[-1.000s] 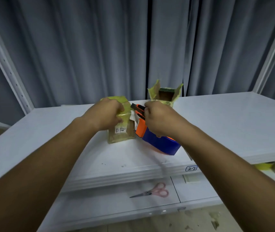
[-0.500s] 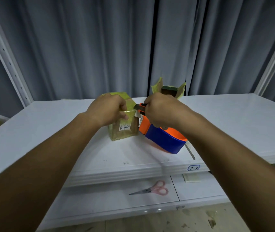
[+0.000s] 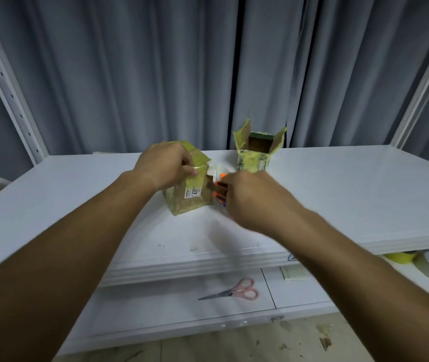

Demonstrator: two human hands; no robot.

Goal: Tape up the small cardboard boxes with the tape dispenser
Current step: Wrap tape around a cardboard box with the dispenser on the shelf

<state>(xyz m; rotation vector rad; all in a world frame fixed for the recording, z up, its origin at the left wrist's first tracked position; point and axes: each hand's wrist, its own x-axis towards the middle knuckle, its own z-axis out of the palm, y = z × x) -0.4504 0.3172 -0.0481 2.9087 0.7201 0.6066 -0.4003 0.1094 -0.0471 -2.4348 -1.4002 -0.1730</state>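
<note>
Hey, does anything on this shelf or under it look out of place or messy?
Yes. The rear cardboard box stands open, its flaps splayed with ragged yellowish tape edges. Pink-handled scissors lie loose on the lower shelf, and scraps litter the floor below.

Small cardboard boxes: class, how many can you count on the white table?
2. One small taped cardboard box under the left hand; one open-flapped cardboard box behind the right hand. None seem hidden.

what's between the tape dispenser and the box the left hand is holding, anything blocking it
Nothing visible. The tape dispenser, held in the right hand, sits right at the right side of the closed box that the left hand grips on top. The open box stands behind, out of the path.
</note>
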